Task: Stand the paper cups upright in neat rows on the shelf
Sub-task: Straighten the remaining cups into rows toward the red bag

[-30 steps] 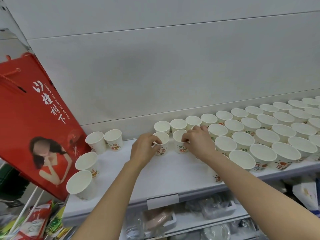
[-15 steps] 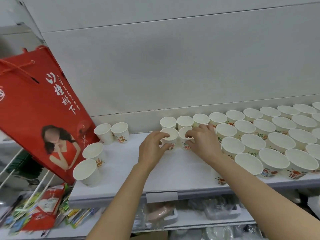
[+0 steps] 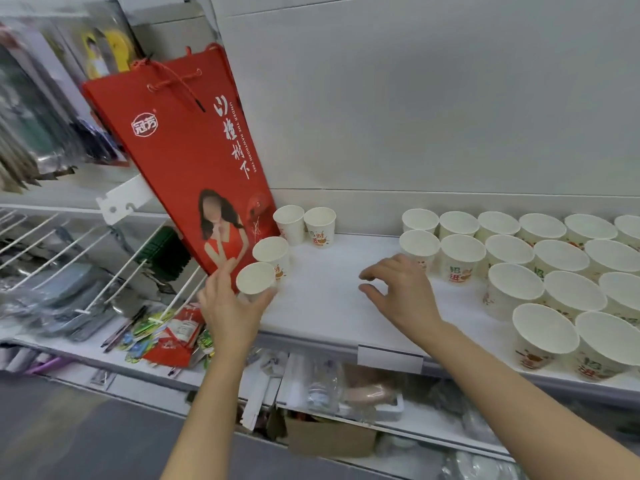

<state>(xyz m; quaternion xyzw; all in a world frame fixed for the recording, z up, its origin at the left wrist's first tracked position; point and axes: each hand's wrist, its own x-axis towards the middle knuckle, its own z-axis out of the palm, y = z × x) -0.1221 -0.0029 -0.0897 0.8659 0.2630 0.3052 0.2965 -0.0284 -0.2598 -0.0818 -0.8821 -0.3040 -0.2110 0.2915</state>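
The left hand (image 3: 230, 306) curls around a white paper cup (image 3: 256, 279) at the shelf's (image 3: 332, 306) left front corner, left of centre. The right hand (image 3: 398, 289) hovers loosely curled, holding nothing, just beside the upright rows of cups (image 3: 540, 258) at right. A glossy red gift bag (image 3: 180, 161) leans behind three more cups (image 3: 304, 225).

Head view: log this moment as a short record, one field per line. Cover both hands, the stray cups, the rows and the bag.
left hand: grips the nearest stray cup at the shelf's left front
right hand: holds nothing, fingers loosely curled above the shelf
stray cups: four upright beside the red bag, apart from the rows
rows: upright cups fill the shelf's right side
gap: bare shelf between stray cups and rows
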